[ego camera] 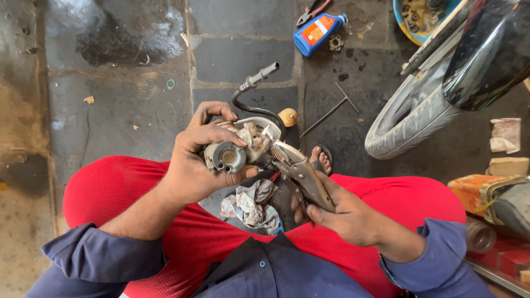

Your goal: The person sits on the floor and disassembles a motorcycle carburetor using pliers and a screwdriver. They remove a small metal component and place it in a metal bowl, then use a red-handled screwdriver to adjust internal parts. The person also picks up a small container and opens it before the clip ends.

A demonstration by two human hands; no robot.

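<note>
My left hand (194,160) grips a grey metal carburetor (234,149) in front of my red-trousered knees. A black hose with a metal end fitting (258,77) curls up from it, and a tan knob (287,116) sticks out at its right. My right hand (345,212) holds the handles of silver locking pliers (301,174), whose jaws sit against the carburetor's right side. A crumpled stained rag (251,204) lies between my legs below both hands.
A motorcycle front wheel (411,113) and dark fender stand at the right. On the stone floor lie a T-handle wrench (331,110), a blue oil bottle (317,33), pliers (312,11) and a blue bowl of parts (422,19). My sandaled foot (322,160) shows below the wrench.
</note>
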